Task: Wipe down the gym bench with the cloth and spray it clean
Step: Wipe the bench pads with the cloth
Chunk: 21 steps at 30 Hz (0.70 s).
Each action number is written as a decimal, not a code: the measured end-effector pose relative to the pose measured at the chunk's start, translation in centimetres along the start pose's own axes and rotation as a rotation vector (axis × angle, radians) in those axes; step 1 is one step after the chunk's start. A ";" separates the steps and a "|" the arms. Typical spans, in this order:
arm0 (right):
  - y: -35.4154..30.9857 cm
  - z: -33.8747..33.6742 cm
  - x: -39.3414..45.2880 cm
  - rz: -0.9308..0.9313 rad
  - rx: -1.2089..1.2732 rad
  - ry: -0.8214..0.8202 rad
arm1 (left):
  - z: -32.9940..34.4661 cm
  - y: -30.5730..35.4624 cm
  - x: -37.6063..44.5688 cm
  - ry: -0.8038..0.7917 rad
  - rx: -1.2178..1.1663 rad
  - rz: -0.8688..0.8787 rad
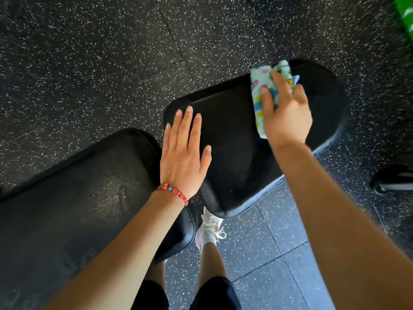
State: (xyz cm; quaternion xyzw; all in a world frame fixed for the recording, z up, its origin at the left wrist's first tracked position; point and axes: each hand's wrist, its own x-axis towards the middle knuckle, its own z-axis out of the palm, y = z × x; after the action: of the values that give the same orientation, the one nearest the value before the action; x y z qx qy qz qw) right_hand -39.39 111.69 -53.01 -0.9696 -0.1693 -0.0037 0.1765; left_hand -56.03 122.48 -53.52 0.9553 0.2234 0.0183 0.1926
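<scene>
Head view, looking down on a black padded gym desk (232, 139) in two sections: seat pad ahead, longer back pad (73, 198) lower left of it. Left hand (183, 157) flat on the seat pad's near-left edge, fingers straight and together, holding nothing, bracing. Right hand (286, 113) pressing a patterned cloth (260, 86) flat against the far-right part of the seat pad, fingers spread over it rather than curled round. Cloth folded, long axis running roughly across the pad's width. Unwiped seat surface lying between the hands, so likely a stroke drawn from the cloth toward the left hand; right hand the one placed to make it. No spray bottle in view. Speckled rubber floor (89, 63) around the desk; white shoe (210, 227) beneath the seat pad's near edge.
</scene>
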 end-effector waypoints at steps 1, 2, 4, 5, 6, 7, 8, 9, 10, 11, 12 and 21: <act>-0.4 0.1 -0.4 0.015 0.004 0.007 | 0.2 0.1 0.4 -0.010 0.004 -0.006; -0.9 0.0 -1.1 0.013 0.012 0.002 | 0.5 0.2 0.6 -0.023 0.011 -0.009; -2.0 -0.2 -3.1 -0.097 0.045 -0.037 | 0.8 0.0 0.7 -0.039 0.031 0.000; -2.2 -0.5 -4.0 -0.192 0.059 -0.062 | 0.8 -0.2 0.6 -0.040 0.040 0.009; -2.1 -0.7 -4.6 -0.285 0.060 -0.077 | 0.9 -0.3 0.6 -0.037 0.047 0.018; -1.7 -0.9 -4.6 -0.361 0.050 -0.090 | 1.0 -0.4 0.5 -0.030 0.054 0.027; -1.0 -1.1 -4.1 -0.416 0.031 -0.099 | 1.1 -0.4 0.5 -0.023 0.060 0.033; -0.2 -1.2 -3.2 -0.437 0.008 -0.104 | 1.2 -0.4 0.5 -0.017 0.064 0.034; 0.7 -1.3 -2.2 -0.406 -0.010 -0.100 | 1.2 -0.4 0.5 -0.012 0.065 0.030; 1.7 -1.5 -0.9 -0.325 -0.023 -0.089 | 1.2 -0.3 0.6 -0.007 0.062 0.023; 3.0 -1.7 0.4 -0.214 -0.029 -0.090 | 1.3 -0.3 0.6 -0.002 0.059 0.016; 2.8 -1.6 -1.8 -0.048 0.046 -0.045 | 1.3 0.1 0.6 0.008 0.074 -0.002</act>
State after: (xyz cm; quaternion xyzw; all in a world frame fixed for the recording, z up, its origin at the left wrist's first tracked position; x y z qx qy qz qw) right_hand -40.08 108.05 -52.64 -0.9607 -0.1967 0.0178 0.1948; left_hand -55.25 122.17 -54.73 0.9615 0.2257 0.0136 0.1563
